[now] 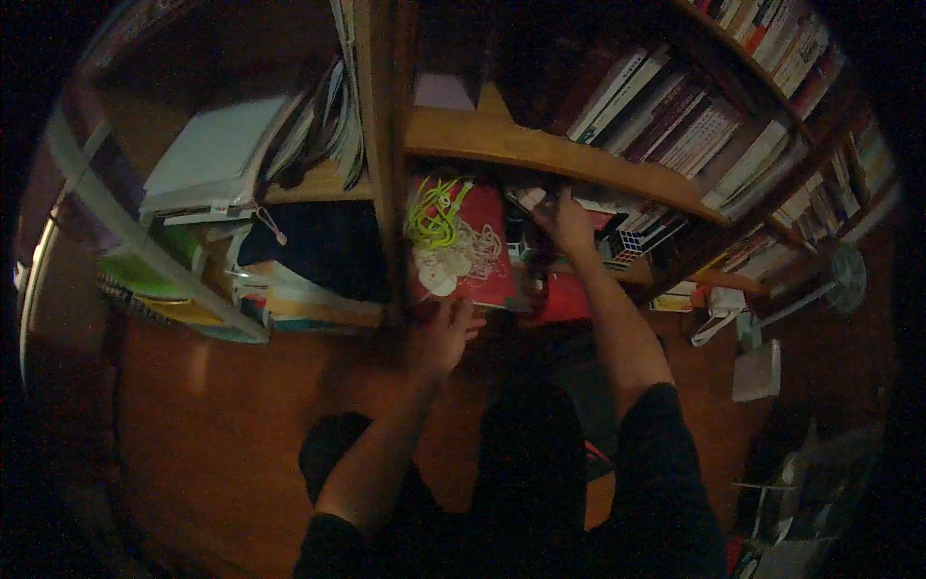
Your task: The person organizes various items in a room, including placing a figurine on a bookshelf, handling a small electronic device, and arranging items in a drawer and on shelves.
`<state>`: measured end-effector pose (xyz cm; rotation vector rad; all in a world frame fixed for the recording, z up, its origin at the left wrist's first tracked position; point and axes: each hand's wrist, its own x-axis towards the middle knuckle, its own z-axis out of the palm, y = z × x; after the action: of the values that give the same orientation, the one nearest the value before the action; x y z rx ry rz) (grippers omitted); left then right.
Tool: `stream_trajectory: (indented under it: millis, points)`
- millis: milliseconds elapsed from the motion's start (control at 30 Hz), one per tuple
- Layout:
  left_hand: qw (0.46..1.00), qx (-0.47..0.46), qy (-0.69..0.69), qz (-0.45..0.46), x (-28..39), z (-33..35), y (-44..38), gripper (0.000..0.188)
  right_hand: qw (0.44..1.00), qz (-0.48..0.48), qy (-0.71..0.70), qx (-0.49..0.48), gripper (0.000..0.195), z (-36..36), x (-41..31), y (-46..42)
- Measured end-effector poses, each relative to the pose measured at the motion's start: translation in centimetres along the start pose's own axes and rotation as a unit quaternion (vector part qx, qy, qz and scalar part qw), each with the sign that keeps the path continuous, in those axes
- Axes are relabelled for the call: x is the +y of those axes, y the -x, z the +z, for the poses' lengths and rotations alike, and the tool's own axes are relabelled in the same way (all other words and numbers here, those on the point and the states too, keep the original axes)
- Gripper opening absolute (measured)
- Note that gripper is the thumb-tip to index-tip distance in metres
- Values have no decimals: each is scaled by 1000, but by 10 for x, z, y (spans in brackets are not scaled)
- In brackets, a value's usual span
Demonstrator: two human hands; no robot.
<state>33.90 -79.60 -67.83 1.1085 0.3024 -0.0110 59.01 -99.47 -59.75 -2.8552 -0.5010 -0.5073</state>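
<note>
My left hand (450, 336) is just in front of a red flat item (495, 279) on a low shelf, its fingers apart and nothing seen in them. On that red surface lie a tangled yellow-green cord (436, 217), a loose pale string (481, 253) and a whitish rounded piece (436, 275). My right hand (564, 217) reaches into the shelf to the right, under a curved wooden board (550, 148). Its fingers are beside a small pale object (530, 197); the dim picture does not settle whether they grip it.
Rows of books (673, 123) fill the shelves at the upper right. A wooden upright (387, 145) divides the bookcase. Papers and folders (217, 152) are stacked at the left, behind a pale metal bar (159, 224). A cube with a grid pattern (629, 244) stands right of my right hand.
</note>
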Motion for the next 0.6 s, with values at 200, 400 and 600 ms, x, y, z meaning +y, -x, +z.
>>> stream_trajectory:
  millis: [200, 400, 600]
  points:
    - [956, 67, -215, 189, -30, -33, -63, 35, 994, 32, 108, -3, 81, 5, -25, -13]
    - [987, 32, -52, 150, 3, -19, -71, 33, 990, 71, 116, -34, 57, 15, -24, -8]
    - [852, 68, -394, 337, -26, -75, -119, 36, 996, -39, 70, 37, 44, -1, -44, -19]
